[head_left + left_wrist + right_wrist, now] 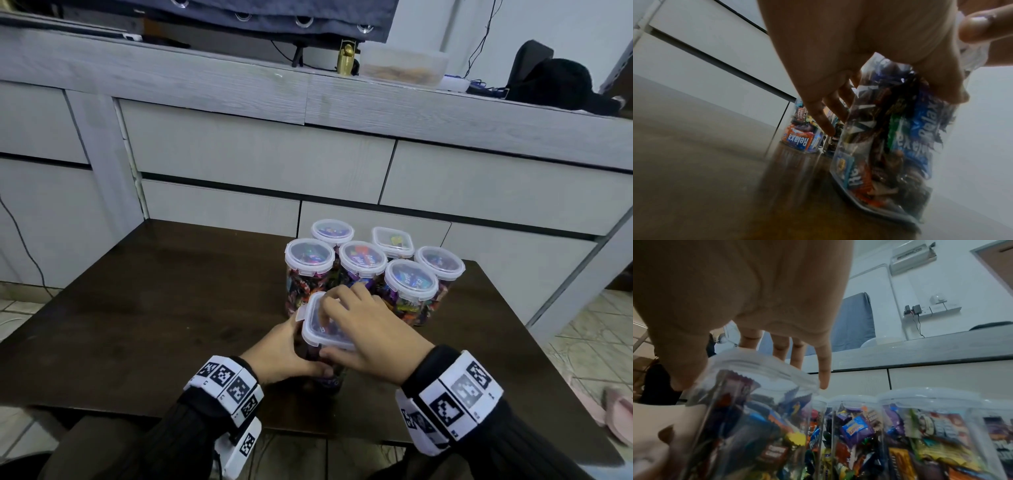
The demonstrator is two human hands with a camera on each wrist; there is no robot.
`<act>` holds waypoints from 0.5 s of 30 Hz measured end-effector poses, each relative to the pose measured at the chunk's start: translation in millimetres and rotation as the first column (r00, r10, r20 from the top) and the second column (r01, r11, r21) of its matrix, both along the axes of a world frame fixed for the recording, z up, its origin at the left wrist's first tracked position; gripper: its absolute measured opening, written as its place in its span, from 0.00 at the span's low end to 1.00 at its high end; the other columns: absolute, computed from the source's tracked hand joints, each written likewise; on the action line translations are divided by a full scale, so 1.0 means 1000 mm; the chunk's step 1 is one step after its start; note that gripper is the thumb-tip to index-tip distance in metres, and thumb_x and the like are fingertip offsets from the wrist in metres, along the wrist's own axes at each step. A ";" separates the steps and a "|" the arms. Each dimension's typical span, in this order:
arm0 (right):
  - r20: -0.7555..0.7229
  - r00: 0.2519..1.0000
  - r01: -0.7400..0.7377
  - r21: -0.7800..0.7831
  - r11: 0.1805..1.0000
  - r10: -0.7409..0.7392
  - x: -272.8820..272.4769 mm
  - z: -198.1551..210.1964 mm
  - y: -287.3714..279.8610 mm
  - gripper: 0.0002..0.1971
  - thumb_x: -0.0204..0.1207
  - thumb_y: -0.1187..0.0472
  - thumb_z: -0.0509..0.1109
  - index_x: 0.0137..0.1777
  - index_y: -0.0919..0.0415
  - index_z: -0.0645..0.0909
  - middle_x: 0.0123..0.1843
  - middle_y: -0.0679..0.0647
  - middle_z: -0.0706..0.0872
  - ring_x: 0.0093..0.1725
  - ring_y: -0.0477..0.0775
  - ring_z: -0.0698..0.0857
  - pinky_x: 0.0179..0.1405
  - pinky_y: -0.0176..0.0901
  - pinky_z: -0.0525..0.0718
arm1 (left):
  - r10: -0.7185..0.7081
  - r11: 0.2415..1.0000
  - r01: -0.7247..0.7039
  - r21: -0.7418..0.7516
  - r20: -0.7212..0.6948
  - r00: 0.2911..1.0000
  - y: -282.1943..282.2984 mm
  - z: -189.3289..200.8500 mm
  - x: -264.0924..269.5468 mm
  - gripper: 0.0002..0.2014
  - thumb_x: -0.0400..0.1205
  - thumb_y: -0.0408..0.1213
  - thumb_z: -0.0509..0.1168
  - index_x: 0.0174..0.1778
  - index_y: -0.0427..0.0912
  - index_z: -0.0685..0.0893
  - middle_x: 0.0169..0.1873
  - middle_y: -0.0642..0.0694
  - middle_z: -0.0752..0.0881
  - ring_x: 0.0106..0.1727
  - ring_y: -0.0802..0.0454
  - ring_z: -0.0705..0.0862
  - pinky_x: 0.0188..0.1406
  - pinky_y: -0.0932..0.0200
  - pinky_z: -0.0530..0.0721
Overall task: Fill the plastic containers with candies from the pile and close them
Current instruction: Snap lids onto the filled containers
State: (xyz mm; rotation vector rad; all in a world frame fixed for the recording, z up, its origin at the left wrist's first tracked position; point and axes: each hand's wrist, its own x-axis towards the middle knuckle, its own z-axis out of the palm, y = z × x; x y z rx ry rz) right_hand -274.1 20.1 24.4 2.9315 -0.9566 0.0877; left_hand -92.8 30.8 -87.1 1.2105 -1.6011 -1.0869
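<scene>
Plastic container [327, 337] w/ candies, both hands gripping, lid [317, 320] on

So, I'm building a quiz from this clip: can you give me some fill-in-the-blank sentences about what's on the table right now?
1. The left hand grips the ____ of the near container.
2. The right hand rests on that container's ____.
3. Behind it stand ____ closed containers on the dark table.
4. The only square-lidded one in that back group stands in the ____ row.

Missing words: side; lid; six; back
</scene>
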 end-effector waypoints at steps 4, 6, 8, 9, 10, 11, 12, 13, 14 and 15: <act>0.055 0.998 -0.025 0.055 0.998 0.022 -0.004 0.001 -0.005 0.22 0.72 0.39 0.69 0.59 0.49 0.71 0.67 0.48 0.71 0.59 0.50 0.66 0.59 0.52 0.76 | -0.005 1.000 0.005 0.009 0.020 1.000 -0.001 0.002 0.001 0.44 0.61 0.34 0.86 0.69 0.59 0.72 0.63 0.54 0.85 0.68 0.60 0.81 0.74 0.50 0.76; 0.053 0.997 -0.057 0.124 0.991 0.050 -0.010 0.004 -0.011 0.26 0.69 0.38 0.72 0.63 0.46 0.72 0.69 0.46 0.71 0.60 0.48 0.66 0.63 0.48 0.74 | -0.045 0.998 0.043 0.040 0.056 0.997 -0.003 0.006 0.008 0.43 0.60 0.37 0.87 0.69 0.59 0.74 0.62 0.55 0.87 0.67 0.61 0.82 0.74 0.52 0.77; 0.061 0.996 -0.070 0.228 0.971 0.057 -0.020 0.009 -0.018 0.31 0.66 0.40 0.77 0.68 0.42 0.73 0.73 0.43 0.70 0.63 0.48 0.67 0.67 0.41 0.70 | -0.091 0.994 0.084 0.068 0.114 0.989 -0.006 0.013 0.019 0.42 0.60 0.40 0.87 0.69 0.61 0.75 0.63 0.58 0.86 0.68 0.63 0.81 0.75 0.54 0.75; 0.065 0.996 -0.068 0.259 0.964 0.053 -0.025 0.010 -0.021 0.33 0.65 0.43 0.78 0.71 0.40 0.73 0.75 0.42 0.70 0.64 0.48 0.67 0.67 0.38 0.67 | -0.094 0.994 0.084 0.071 0.138 0.986 -0.008 0.016 0.024 0.42 0.61 0.40 0.86 0.70 0.61 0.76 0.64 0.59 0.85 0.69 0.64 0.80 0.76 0.54 0.74; 0.073 0.996 -0.066 0.263 0.963 0.048 -0.030 0.010 -0.024 0.33 0.66 0.46 0.79 0.72 0.40 0.73 0.76 0.42 0.70 0.65 0.48 0.68 0.66 0.34 0.65 | -0.082 0.995 0.073 0.067 0.150 0.985 -0.009 0.018 0.030 0.41 0.62 0.39 0.86 0.71 0.59 0.76 0.66 0.58 0.85 0.70 0.63 0.79 0.77 0.53 0.73; 0.088 0.995 -0.062 0.252 0.966 0.041 -0.033 0.009 -0.026 0.32 0.67 0.49 0.79 0.72 0.41 0.75 0.76 0.42 0.72 0.65 0.47 0.69 0.64 0.30 0.64 | -0.067 0.996 0.058 0.064 0.146 0.987 -0.010 0.020 0.034 0.40 0.64 0.37 0.85 0.72 0.55 0.77 0.66 0.56 0.85 0.70 0.61 0.80 0.77 0.51 0.74; 0.111 0.993 -0.059 0.238 0.970 0.033 -0.035 0.007 -0.028 0.30 0.68 0.50 0.79 0.71 0.43 0.76 0.75 0.43 0.73 0.65 0.47 0.70 0.63 0.27 0.62 | -0.058 0.996 0.049 0.070 0.127 0.990 -0.009 0.020 0.036 0.39 0.66 0.34 0.84 0.72 0.51 0.77 0.65 0.54 0.85 0.70 0.58 0.81 0.76 0.48 0.74; 0.134 0.991 -0.054 0.223 0.973 0.024 -0.036 0.005 -0.028 0.29 0.68 0.51 0.79 0.70 0.43 0.77 0.73 0.44 0.75 0.65 0.46 0.71 0.62 0.26 0.62 | -0.061 0.995 0.052 0.084 0.099 0.993 -0.008 0.020 0.036 0.38 0.67 0.32 0.83 0.72 0.49 0.77 0.65 0.52 0.86 0.69 0.57 0.82 0.75 0.46 0.75; 0.154 0.988 -0.049 0.205 0.978 0.017 -0.035 0.003 -0.028 0.28 0.68 0.50 0.79 0.69 0.44 0.78 0.71 0.45 0.77 0.64 0.46 0.71 0.62 0.27 0.63 | -0.074 0.993 0.067 0.102 0.074 0.995 -0.006 0.019 0.035 0.38 0.67 0.32 0.83 0.72 0.49 0.75 0.66 0.51 0.86 0.69 0.56 0.82 0.75 0.47 0.76; 0.172 0.985 -0.045 0.181 0.983 0.014 -0.034 0.000 -0.028 0.27 0.68 0.49 0.78 0.68 0.44 0.79 0.67 0.45 0.78 0.63 0.47 0.71 0.63 0.30 0.66 | -0.091 0.990 0.083 0.116 0.063 0.994 -0.004 0.018 0.032 0.40 0.65 0.34 0.83 0.73 0.52 0.74 0.67 0.52 0.84 0.70 0.58 0.81 0.76 0.49 0.75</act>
